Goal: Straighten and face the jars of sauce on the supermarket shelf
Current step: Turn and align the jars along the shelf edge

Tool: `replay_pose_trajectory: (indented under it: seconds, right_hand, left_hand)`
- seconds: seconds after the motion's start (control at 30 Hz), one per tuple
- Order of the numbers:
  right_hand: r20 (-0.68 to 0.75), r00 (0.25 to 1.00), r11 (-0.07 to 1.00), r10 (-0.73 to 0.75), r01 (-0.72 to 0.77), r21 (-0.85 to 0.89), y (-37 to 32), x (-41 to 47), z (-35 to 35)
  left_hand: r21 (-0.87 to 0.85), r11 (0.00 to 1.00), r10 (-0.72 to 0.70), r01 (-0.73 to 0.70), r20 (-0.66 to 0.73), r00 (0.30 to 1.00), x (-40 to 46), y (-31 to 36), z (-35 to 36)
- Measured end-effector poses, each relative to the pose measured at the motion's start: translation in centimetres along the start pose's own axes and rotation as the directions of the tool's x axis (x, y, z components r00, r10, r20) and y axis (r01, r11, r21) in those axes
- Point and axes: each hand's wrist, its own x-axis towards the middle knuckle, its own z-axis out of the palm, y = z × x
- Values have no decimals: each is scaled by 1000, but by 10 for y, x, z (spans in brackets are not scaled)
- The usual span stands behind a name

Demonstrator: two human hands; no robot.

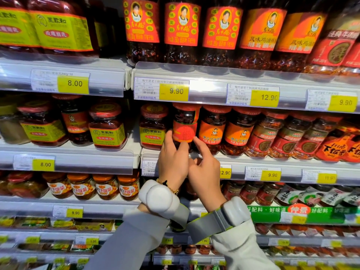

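A glass jar of dark chili sauce (pixel 184 128) with a red lid was seen upright at the front edge of the second shelf, turned so that the seam side of its orange-red label faced outward instead of the portrait panel. It was flanked on the left by a yellow-labelled jar (pixel 153 127) and on the right by two orange-labelled jars (pixel 213 129) of the same kind, faced forward with their portraits showing. All were set close together in one row.
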Motion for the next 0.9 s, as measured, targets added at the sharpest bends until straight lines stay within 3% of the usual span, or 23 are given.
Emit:
replay_pose_trajectory:
  seconds: [0.23,0.37,0.7,0.9]
  right_hand:
    - [-2,1000,1000,5,-5,0,-2,9,-3]
    - [-75,997,999,-11,14,30,0,6,-2]
    - [20,1000,1000,4,-4,-5,-2,11,-4]
    - [-54,999,1000,-6,6,-7,0,5,-4]
  left_hand:
    - [-56,998,33,-34,-18,999,-6,1,-4]
    - [44,999,2,-3,30,1000,4,4,-4]
    - [-26,999,21,-22,-24,999,-4,1,0]
    - [32,999,4,-5,14,1000,3,1,-1]
